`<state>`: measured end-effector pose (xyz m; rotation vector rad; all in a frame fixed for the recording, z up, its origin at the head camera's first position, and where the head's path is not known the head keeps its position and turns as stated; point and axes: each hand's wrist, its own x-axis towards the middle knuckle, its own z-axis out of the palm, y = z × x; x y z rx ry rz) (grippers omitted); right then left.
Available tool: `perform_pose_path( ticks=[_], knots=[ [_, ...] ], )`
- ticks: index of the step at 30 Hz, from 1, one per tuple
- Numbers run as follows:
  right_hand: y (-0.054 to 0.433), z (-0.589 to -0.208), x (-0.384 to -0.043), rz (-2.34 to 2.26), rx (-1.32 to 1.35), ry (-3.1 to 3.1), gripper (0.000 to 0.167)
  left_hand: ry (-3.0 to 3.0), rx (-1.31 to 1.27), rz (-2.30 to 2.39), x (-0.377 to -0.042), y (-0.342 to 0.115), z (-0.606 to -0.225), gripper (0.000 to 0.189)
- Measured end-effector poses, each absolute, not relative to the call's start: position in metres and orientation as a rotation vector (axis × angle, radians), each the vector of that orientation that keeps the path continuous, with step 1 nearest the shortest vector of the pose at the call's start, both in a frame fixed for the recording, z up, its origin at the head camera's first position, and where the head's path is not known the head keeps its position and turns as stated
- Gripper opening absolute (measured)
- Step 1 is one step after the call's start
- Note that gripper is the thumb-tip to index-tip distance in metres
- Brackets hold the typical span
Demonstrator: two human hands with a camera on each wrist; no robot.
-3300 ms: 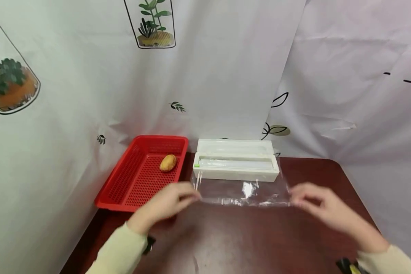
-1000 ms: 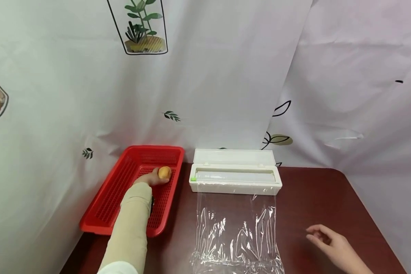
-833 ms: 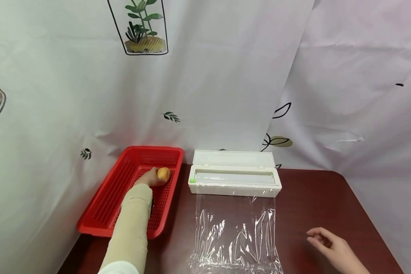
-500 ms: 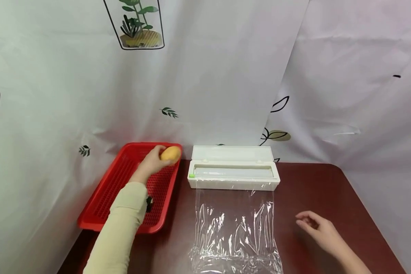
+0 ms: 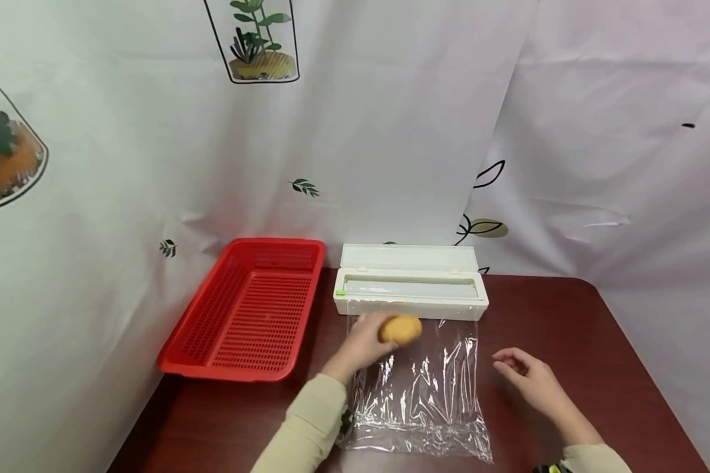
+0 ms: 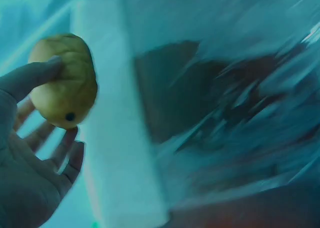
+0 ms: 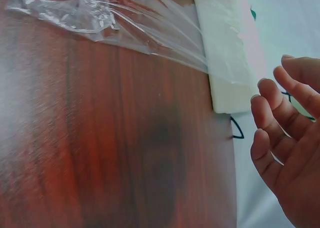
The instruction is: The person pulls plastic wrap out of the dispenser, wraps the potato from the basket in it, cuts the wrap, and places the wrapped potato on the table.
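Observation:
My left hand (image 5: 363,341) grips a yellow-brown potato (image 5: 401,330) over the upper part of a sheet of clear cling film (image 5: 414,401). Up close in the left wrist view, the potato (image 6: 67,82) is lumpy with a dark spot, the thumb across it and the fingers behind. The film runs from a white dispenser box (image 5: 411,307) toward me, wrinkled along its near end. To the right of the film, my right hand (image 5: 532,381) hovers with loosely bent fingers and holds nothing; the right wrist view shows the same hand (image 7: 295,133) beside the box's end.
An empty red perforated basket (image 5: 260,322) stands at the left of the dark red table (image 5: 568,315). The dispenser's lid (image 5: 408,257) is raised against the patterned white curtain (image 5: 390,131) at the back.
The film was pulled out of the box by both hands and laid down. My left hand then took the potato from the basket and carried it right, over the film. The right hand shifted slightly.

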<state>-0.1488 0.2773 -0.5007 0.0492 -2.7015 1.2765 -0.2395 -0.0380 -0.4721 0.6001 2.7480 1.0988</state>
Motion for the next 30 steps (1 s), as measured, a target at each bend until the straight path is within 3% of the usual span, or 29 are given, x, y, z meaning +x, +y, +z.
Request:
perform_pose_path(
  ticks=[10, 30],
  knots=[
    [0.284, -0.505, -0.140, 1.285, 0.020, -2.687, 0.012, 2.913, 0.932, 0.807, -0.218, -0.018, -0.515, 0.057],
    [0.280, -0.506, -0.140, 1.294, 0.041, -2.693, 0.010, 2.786, 0.749, 0.972, -0.215, -0.023, -0.515, 0.052]
  ],
)
